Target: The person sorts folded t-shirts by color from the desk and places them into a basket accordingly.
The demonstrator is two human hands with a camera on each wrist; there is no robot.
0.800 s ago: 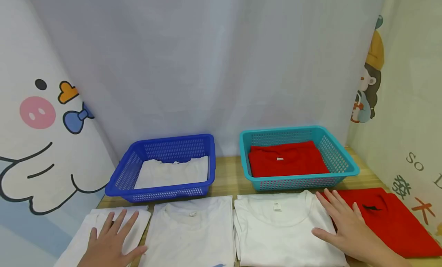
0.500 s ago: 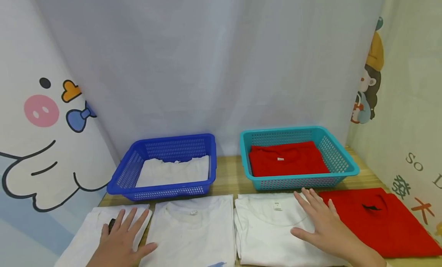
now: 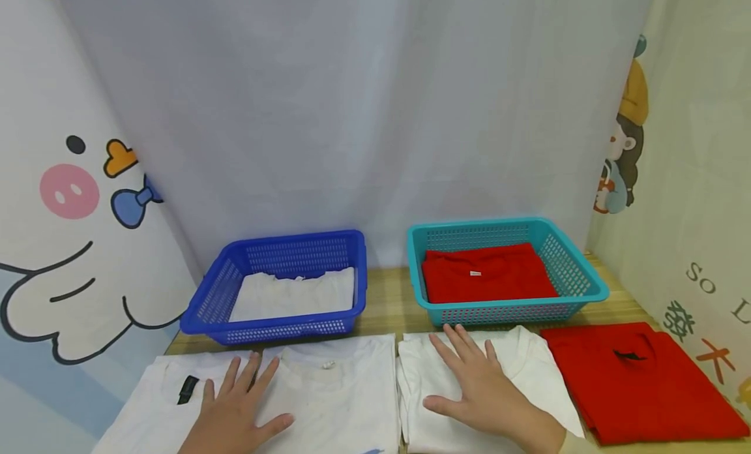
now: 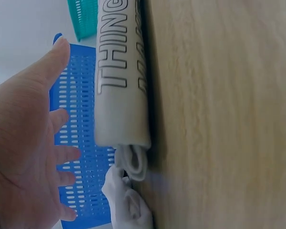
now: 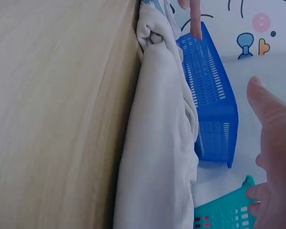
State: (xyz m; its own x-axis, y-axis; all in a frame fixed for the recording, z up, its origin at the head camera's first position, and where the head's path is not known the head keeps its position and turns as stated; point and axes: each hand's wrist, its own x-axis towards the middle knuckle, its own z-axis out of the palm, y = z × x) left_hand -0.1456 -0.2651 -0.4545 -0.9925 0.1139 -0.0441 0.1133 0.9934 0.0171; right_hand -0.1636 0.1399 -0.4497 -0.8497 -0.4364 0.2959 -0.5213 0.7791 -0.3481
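My left hand is over the gap between two folded white T-shirts, the leftmost one with a black neck label and its neighbour. Fingers spread, it holds nothing; the left wrist view shows the hand raised apart from the folded cloth. Over a third folded white T-shirt is my right hand, palm down with spread fingers and nothing in it. In the right wrist view this hand also stands off the white fold. A folded red T-shirt lies at the far right.
Behind the shirts stand a dark blue basket with a folded white shirt inside and a turquoise basket with a folded red shirt. The wooden table backs onto a pale curtain; printed cloths hang at both sides.
Both hands have moved: the left one rightward off the leftmost shirt's label, the right one leftward from the red shirt's edge to over the third white shirt. The shirts and baskets stay put.
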